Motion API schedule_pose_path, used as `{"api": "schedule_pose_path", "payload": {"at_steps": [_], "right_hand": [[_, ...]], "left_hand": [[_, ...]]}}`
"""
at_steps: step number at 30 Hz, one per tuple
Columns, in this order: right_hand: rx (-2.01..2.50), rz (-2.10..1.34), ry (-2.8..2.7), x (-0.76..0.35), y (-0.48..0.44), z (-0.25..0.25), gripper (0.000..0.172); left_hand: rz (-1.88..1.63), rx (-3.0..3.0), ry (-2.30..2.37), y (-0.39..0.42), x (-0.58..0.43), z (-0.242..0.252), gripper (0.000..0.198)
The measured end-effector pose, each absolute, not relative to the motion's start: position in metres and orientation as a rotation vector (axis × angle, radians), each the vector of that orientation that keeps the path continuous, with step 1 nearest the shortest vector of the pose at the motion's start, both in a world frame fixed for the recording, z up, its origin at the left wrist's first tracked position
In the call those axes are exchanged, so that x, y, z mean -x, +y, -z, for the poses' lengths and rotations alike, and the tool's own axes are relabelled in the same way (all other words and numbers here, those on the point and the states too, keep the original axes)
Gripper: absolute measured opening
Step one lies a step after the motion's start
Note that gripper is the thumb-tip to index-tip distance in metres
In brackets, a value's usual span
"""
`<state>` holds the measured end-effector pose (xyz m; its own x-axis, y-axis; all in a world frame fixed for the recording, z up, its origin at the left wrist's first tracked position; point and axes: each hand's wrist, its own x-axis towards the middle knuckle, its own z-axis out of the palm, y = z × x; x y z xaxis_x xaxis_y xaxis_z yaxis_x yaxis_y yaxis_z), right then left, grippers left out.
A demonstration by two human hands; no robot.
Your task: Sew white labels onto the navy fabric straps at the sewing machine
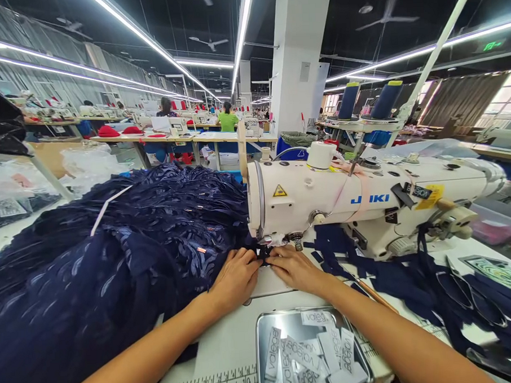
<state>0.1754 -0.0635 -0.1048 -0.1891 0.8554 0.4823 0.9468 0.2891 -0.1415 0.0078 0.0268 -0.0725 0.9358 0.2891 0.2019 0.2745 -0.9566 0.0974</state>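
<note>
A white JUKI sewing machine [357, 201] stands on the table before me. A large heap of navy lace fabric [114, 248] lies to its left and reaches under the needle. My left hand [236, 277] rests on the fabric's edge, fingers pressed together at the presser foot [264, 248]. My right hand [295, 269] meets it from the right, fingertips pinching the same dark fabric at the needle.
A metal tray [266, 338] of white brand labels sits near the front edge. Navy fabric strips [411, 275] lie scattered to the right under the machine arm. Two blue thread cones [385, 101] stand behind. Other workers sit at far tables [227, 122].
</note>
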Motion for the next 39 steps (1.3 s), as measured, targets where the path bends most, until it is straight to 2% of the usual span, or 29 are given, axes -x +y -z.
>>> {"api": "schedule_pose_path", "payload": {"at_steps": [5, 11, 22, 39], "right_hand": [[1.477, 0.123, -2.025, -0.185, -0.06, 0.111, 0.024], [1.411, 0.145, -2.097, -0.187, -0.063, 0.108, 0.023], [1.438, 0.192, -2.165, -0.184, -0.066, 0.104, 0.025], [1.489, 0.22, -2.125, -0.182, -0.065, 0.104, 0.025]], "left_hand": [[-0.3, -3.035, 0.411, 0.025, -0.006, 0.079, 0.038], [-0.303, -3.023, 0.362, 0.028, -0.006, 0.079, 0.044], [-0.32, -3.065, 0.27, 0.03, -0.001, 0.076, 0.036], [-0.269, -3.092, 0.28, 0.038, -0.005, 0.073, 0.038]]}}
